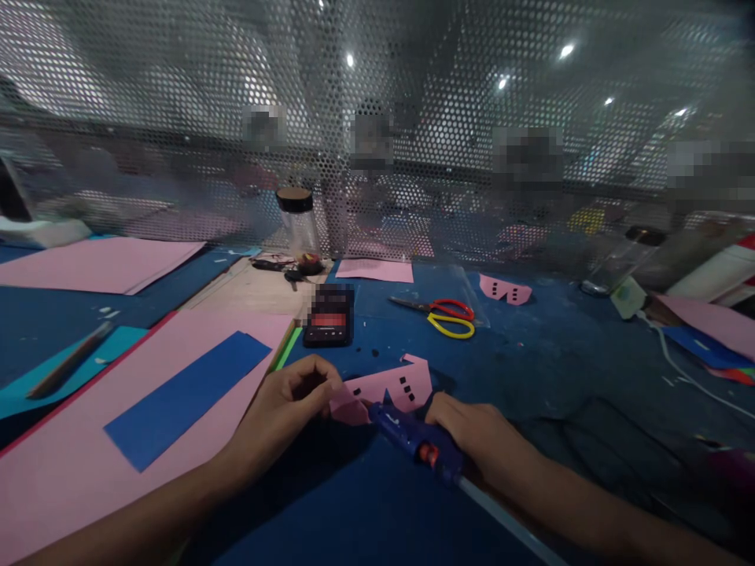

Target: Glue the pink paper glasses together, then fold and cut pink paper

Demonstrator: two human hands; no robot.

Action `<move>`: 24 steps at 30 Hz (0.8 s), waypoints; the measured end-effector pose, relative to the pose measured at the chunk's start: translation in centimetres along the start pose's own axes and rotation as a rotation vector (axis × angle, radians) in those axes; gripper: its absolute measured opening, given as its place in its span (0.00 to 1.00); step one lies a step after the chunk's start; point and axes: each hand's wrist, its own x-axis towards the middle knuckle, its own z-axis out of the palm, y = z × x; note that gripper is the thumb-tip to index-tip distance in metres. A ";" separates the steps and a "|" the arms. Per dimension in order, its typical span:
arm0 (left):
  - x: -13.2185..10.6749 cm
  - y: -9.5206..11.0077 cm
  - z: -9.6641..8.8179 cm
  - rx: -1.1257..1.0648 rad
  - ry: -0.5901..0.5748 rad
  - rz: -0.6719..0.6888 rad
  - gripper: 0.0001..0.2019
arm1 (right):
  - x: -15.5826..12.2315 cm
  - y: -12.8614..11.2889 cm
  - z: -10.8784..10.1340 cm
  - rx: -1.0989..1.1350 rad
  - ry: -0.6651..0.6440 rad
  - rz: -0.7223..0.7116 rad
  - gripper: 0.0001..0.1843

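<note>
Blue tabletop (560,354) here, perforated screen (177,189) behind. Left hand (289,409) has its fingers pinched on 1 end of the pink cutout (377,379); right hand (472,428) is curled round the blue glue gun (413,436), nozzle (364,404) near the left fingers. I'd steady the cutout and keep skin off that nozzle. White marking (392,419) on the gun's unreadable.
</note>
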 end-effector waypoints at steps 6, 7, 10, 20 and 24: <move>0.1 0.1 0.1 0.013 0.012 0.000 0.10 | -0.2 0.1 0.0 -0.001 -0.001 0.001 0.09; 0.1 0.2 0.1 0.014 0.014 -0.001 0.10 | -0.2 0.0 0.0 -0.007 -0.001 0.006 0.09; 0.0 0.4 0.0 0.020 0.013 0.003 0.10 | -0.1 -0.1 -0.1 -0.039 0.006 0.015 0.06; 0.0 0.5 0.0 0.016 0.019 0.004 0.10 | 0.1 0.0 -0.4 0.069 -0.015 0.015 0.06; 0.0 0.6 0.0 -0.012 0.005 -0.023 0.11 | 0.3 -1.2 -1.6 0.249 0.002 0.125 0.05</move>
